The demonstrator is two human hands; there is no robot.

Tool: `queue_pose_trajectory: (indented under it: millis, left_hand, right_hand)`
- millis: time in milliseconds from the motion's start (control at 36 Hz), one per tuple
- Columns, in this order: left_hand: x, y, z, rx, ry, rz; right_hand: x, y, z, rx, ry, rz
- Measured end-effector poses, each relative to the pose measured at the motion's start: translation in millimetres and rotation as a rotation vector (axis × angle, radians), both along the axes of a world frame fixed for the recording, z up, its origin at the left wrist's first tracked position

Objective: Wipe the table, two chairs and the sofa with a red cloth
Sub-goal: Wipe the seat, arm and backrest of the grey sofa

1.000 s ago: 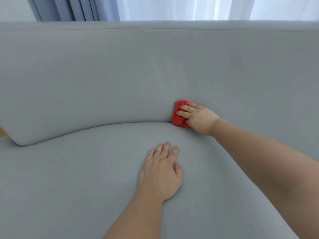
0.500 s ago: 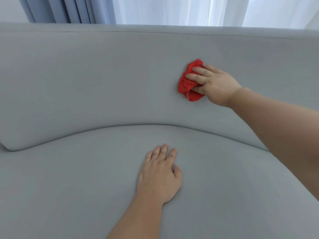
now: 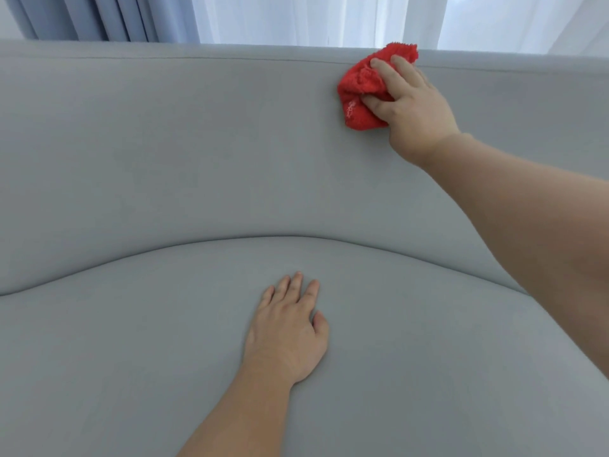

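The grey sofa fills the view, its backrest rising above the curved seat cushion. Near the top edge of the backrest, right of centre, my right hand grips a bunched red cloth and presses it against the fabric. The cloth's upper corner reaches the backrest's top rim. My left hand lies flat on the seat cushion with fingers straight, holding nothing.
Blue curtains hang behind the sofa at the top left, and white sheer curtains cover the window behind its middle and right. The table and chairs are out of view.
My right hand has swept the red cloth up the backrest, from the seam with the seat to the top rim. My left hand has stayed flat on the seat.
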State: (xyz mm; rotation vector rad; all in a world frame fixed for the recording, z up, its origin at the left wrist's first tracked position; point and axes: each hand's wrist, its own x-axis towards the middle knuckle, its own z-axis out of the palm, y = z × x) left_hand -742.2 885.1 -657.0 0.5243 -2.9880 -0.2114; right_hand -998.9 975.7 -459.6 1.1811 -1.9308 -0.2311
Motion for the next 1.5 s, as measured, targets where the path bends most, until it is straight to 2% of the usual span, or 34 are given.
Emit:
queue_pose_trajectory:
  millis: [167, 250, 500, 583, 667, 917, 1056, 1361, 1500]
  left_hand:
    - [0, 0, 0, 0.007, 0.004, 0.006]
    - [-1, 0, 0, 0.001, 0.007, 0.007]
    - [-1, 0, -1, -0.004, 0.018, 0.01]
    - [-1, -1, -2, -0.014, 0.016, 0.009]
    - [-2, 0, -2, -0.017, 0.012, 0.008]
    - [-3, -2, -5, -0.027, 0.021, 0.001]
    - [-3, -2, -7, -0.027, 0.011, 0.005]
    - [-4, -2, -7, -0.044, 0.004, 0.014]
    - [-4, 0, -4, -0.048, -0.038, 0.016]
  right_hand:
    - [-1, -4, -31, -0.086, 0.028, 0.033]
    - [0, 1, -52, -0.063, 0.008, 0.055]
    - [4, 26, -139, 0.22, -0.061, 0.066]
    - [5, 33, -168, 0.401, -0.159, 0.064]
    - [10, 35, -176, 0.456, -0.207, 0.036]
    - [5, 52, -140, 0.461, -0.052, 0.147]
    - [-3, 63, -105, 0.419, -0.017, 0.105]
    - [-13, 81, -35, 0.226, 0.086, 0.127]
    - [-14, 90, -3, 0.133, 0.026, 0.037]
